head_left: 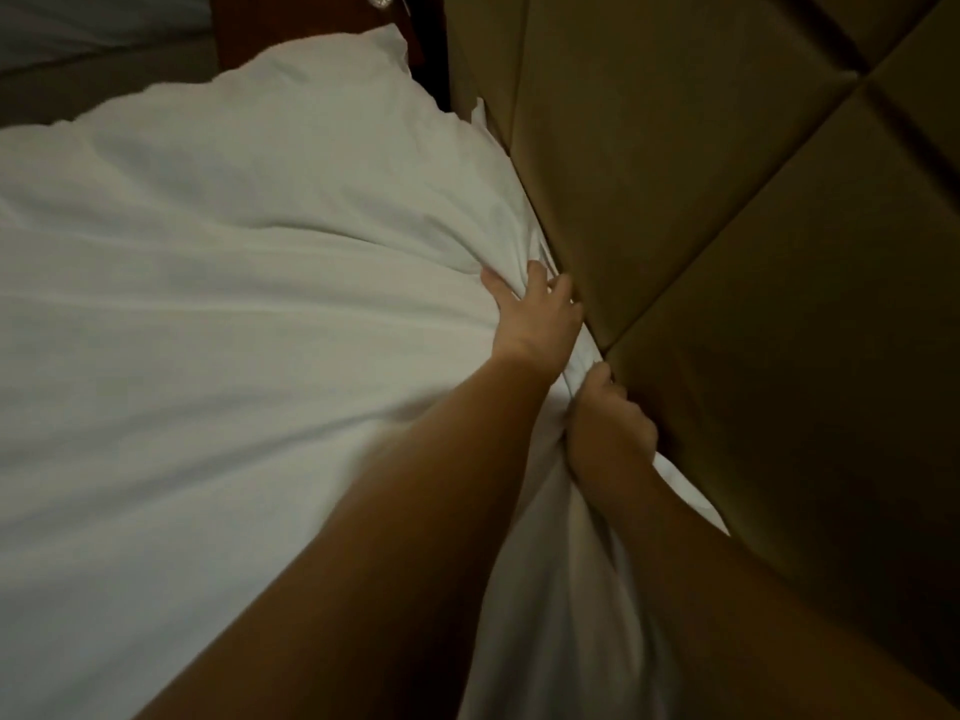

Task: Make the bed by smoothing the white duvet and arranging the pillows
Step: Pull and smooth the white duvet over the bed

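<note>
The white duvet covers most of the view, with folds running toward its edge at the padded headboard. My left hand grips a bunch of the duvet's edge, thumb on top and fingers curled into the fabric beside the headboard. My right hand sits just below it and clutches the same edge, its fingers hidden in the cloth. A raised white corner at the top may be a pillow under the cover; I cannot tell.
The tan quilted headboard fills the right side, close against the duvet edge. A dark wooden piece stands beyond the bed's top corner. A grey surface lies at the upper left.
</note>
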A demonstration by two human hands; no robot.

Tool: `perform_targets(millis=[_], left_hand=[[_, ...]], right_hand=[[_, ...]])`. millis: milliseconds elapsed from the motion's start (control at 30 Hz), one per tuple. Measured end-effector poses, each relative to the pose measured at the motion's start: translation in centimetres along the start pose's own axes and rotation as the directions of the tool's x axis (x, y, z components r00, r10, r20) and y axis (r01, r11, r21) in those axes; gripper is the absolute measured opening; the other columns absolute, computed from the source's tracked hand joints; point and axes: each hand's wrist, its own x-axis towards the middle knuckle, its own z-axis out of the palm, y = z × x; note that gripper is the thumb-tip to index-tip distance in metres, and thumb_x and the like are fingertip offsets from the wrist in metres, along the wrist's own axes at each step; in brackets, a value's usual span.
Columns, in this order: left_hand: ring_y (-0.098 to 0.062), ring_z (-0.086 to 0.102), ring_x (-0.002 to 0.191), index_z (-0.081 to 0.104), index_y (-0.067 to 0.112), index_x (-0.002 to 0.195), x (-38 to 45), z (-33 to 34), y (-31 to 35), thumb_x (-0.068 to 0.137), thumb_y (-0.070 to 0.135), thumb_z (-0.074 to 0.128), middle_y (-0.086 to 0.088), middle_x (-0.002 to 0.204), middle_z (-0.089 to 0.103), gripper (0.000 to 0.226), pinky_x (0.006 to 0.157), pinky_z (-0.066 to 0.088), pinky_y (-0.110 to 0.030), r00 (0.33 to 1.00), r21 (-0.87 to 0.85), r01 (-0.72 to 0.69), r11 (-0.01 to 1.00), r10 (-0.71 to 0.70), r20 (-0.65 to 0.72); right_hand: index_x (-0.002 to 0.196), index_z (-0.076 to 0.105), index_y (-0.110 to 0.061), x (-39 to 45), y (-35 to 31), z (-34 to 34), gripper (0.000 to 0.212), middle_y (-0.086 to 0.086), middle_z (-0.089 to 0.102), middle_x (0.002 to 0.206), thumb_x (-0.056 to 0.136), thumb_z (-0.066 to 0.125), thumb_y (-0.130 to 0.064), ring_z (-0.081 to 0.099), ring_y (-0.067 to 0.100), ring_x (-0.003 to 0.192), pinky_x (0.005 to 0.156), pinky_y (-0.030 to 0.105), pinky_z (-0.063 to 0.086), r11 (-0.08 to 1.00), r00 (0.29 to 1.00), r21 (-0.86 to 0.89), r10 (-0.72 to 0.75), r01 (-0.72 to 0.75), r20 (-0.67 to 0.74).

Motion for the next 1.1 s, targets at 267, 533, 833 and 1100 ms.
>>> perform_targets(millis=[267, 533, 833, 1100], left_hand=[[-0.037, 0.012, 0.14, 0.042, 0.022, 0.14, 2.8, 2.9, -0.4, 0.099, 0.024, 0.041, -0.008, 0.142, 0.03, 0.041, 0.099, 0.015, -0.077, 0.998, -0.028, 0.027, 0.999, -0.025, 0.055], [-0.037, 0.014, 0.137, 0.045, 0.024, 0.137, 3.3, 2.9, -0.1, 0.099, 0.02, 0.039, -0.008, 0.139, 0.033, 0.039, 0.099, 0.014, -0.078, 0.997, -0.004, 0.021, 1.0, -0.02, 0.077], [-0.043, 0.003, 0.144, 0.018, 0.023, 0.151, -2.1, 4.8, 0.1, 0.094, 0.035, 0.049, -0.014, 0.159, 0.001, 0.066, 0.106, 0.015, -0.069, 0.98, 0.069, -0.102, 0.992, 0.112, -0.161], [-0.042, 0.003, 0.144, 0.019, 0.031, 0.15, -9.2, 5.8, 2.4, 0.098, 0.047, 0.038, -0.009, 0.159, 0.009, 0.058, 0.103, 0.002, -0.076, 0.983, 0.015, -0.179, 0.984, 0.179, 0.041]], right_hand=[[0.135, 0.033, -0.009, 1.3, -0.6, -0.2, 0.035, 0.011, 0.055, 0.124, 0.103, 0.029, -0.023, 0.061, 0.023, 0.102, 0.075, 0.03, 0.046, 0.978, 0.967, 0.131, 0.132, -0.163, 0.218], [0.136, 0.048, -0.01, -4.1, 0.2, 3.1, 0.068, 0.017, 0.055, 0.133, 0.097, 0.008, -0.051, 0.05, 0.033, 0.126, 0.115, 0.047, 0.017, 0.984, 0.992, 0.174, -0.065, 0.046, 0.106], [0.125, 0.06, -0.008, -4.2, 0.0, 2.8, 0.079, 0.018, 0.061, 0.126, 0.097, 0.001, -0.051, 0.057, 0.036, 0.117, 0.097, 0.057, 0.04, 0.986, 0.973, 0.158, -0.077, 0.043, 0.218], [0.13, 0.046, -0.009, -11.3, 2.5, -0.6, 0.062, 0.023, 0.056, 0.129, 0.096, 0.019, -0.052, 0.056, 0.041, 0.117, 0.101, 0.053, 0.038, 0.989, 0.975, 0.147, -0.012, -0.021, 0.22]])
